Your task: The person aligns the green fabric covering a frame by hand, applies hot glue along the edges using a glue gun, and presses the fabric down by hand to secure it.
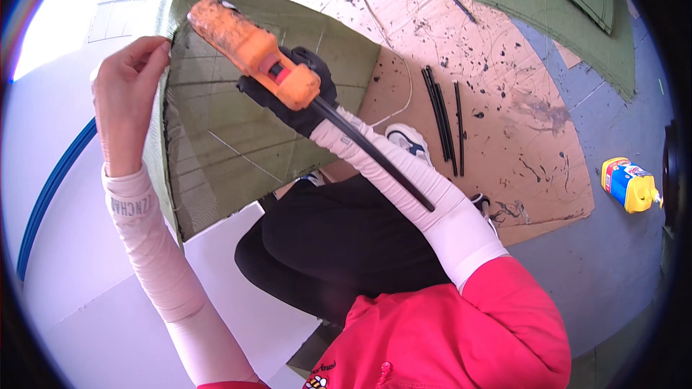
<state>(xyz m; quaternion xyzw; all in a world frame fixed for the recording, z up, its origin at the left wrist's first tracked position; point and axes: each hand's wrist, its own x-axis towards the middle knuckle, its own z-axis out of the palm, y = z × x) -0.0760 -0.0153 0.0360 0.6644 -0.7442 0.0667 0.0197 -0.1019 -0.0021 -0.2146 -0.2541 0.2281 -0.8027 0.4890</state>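
An orange hot glue gun (pixel 241 39) is in my right hand (pixel 277 106), which wears a black glove and is wrapped round its grip. Its body is smeared with dark residue, and the nozzle end points to the upper left, over the edge of a green mesh-like panel (pixel 238 130). From the gun's rear a black glue stick (pixel 382 162) sticks out along my right forearm. My bare left hand (pixel 126 97) pinches the panel's left edge near its upper corner, just left of the nozzle. Dark glue marks run along that edge.
Several black glue sticks (pixel 440 119) lie on stained cardboard (pixel 533 173) to the right. A white cord (pixel 409 72) crosses it. More green panels (pixel 548 0) lie far right, near a yellow jug (pixel 638 191). A blue hose (pixel 54 180) curves along the left.
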